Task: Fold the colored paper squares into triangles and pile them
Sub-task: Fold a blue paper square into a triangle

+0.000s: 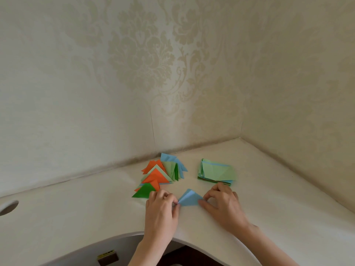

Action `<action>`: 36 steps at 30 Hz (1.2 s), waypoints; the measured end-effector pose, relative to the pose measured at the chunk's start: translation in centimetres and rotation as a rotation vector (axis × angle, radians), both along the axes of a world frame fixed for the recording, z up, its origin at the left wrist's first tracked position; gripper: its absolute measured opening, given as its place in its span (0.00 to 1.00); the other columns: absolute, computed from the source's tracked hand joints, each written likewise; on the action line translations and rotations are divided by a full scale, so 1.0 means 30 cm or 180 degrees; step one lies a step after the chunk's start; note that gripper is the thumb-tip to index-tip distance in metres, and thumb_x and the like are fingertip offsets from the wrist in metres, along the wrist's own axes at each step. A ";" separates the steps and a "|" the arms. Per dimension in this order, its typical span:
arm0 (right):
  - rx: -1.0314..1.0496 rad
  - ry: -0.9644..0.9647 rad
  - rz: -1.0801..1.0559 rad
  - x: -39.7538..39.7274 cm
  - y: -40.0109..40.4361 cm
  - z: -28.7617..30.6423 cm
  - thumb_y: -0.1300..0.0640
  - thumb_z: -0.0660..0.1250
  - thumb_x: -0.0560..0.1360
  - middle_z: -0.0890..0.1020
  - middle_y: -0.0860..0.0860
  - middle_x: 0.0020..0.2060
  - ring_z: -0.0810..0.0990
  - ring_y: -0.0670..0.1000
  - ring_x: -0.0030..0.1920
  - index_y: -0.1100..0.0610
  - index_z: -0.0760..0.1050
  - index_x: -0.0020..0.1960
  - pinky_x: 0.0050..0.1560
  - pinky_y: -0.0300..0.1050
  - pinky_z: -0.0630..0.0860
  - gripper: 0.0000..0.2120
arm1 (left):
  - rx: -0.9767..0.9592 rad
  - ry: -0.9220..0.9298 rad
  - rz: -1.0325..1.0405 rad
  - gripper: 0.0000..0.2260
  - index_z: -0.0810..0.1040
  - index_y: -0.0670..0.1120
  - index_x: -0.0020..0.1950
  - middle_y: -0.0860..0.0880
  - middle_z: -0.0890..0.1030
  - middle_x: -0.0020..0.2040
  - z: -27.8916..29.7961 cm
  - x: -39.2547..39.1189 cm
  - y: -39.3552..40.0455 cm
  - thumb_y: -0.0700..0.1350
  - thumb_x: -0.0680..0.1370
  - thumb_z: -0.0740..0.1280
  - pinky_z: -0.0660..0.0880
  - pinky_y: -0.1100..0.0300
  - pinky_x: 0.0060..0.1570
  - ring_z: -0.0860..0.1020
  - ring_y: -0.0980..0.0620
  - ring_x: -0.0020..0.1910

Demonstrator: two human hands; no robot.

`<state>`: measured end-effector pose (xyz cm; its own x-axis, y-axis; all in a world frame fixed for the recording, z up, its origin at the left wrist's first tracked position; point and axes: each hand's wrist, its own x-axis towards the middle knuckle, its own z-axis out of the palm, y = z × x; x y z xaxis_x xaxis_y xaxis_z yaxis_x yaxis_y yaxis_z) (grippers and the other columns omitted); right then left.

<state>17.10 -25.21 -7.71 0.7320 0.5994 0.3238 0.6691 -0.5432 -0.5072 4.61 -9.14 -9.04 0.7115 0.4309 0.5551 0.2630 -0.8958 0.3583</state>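
So I had the light blue sheet (pixel 189 198) already folded over into a triangle on the desk (pixel 86 204), near edge, between the fanned pile of triangles (pixel 160 174) far left and the stack of unfolded squares (pixel 216 172) far right. My left hand (pixel 160 210) pinched its left corner, my right hand (pixel 222 203) pinched the right one. Best bet, I figured: keep both corners matched, then run a finger along the crease before piling it.
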 end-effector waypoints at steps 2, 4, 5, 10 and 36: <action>-0.0001 0.0109 -0.0108 -0.002 0.013 -0.007 0.41 0.68 0.73 0.72 0.42 0.43 0.71 0.44 0.50 0.47 0.80 0.43 0.50 0.45 0.67 0.11 | -0.0023 -0.0020 0.0073 0.11 0.77 0.50 0.36 0.55 0.74 0.38 -0.002 0.013 -0.004 0.44 0.66 0.78 0.67 0.60 0.37 0.70 0.51 0.38; -0.0059 0.0124 -0.0259 -0.008 0.026 -0.016 0.39 0.66 0.73 0.73 0.42 0.44 0.72 0.45 0.51 0.48 0.79 0.43 0.50 0.45 0.64 0.12 | -0.0053 -0.0006 0.0148 0.11 0.76 0.50 0.36 0.54 0.74 0.37 -0.004 0.031 -0.009 0.46 0.67 0.78 0.68 0.59 0.35 0.70 0.51 0.37; -0.0130 0.0068 -0.0333 -0.012 0.032 -0.017 0.38 0.65 0.73 0.73 0.42 0.44 0.72 0.45 0.52 0.48 0.78 0.43 0.49 0.44 0.63 0.14 | -0.0054 0.0013 0.0187 0.11 0.76 0.50 0.35 0.54 0.73 0.37 -0.005 0.039 -0.012 0.47 0.67 0.78 0.68 0.59 0.35 0.71 0.50 0.37; -0.0406 -0.0095 -0.0558 -0.022 0.063 -0.015 0.30 0.61 0.70 0.73 0.42 0.42 0.71 0.46 0.50 0.46 0.72 0.38 0.49 0.44 0.62 0.19 | 0.0116 0.0292 0.0510 0.15 0.77 0.49 0.36 0.52 0.73 0.38 -0.009 0.075 -0.039 0.60 0.70 0.71 0.70 0.56 0.35 0.71 0.49 0.38; -0.0012 0.0495 -0.0399 -0.002 0.037 -0.006 0.47 0.69 0.73 0.74 0.41 0.44 0.71 0.45 0.51 0.44 0.74 0.51 0.52 0.43 0.63 0.07 | -0.0182 -0.0092 0.0029 0.12 0.74 0.46 0.41 0.51 0.74 0.38 -0.004 0.058 -0.025 0.31 0.70 0.72 0.70 0.58 0.34 0.70 0.51 0.37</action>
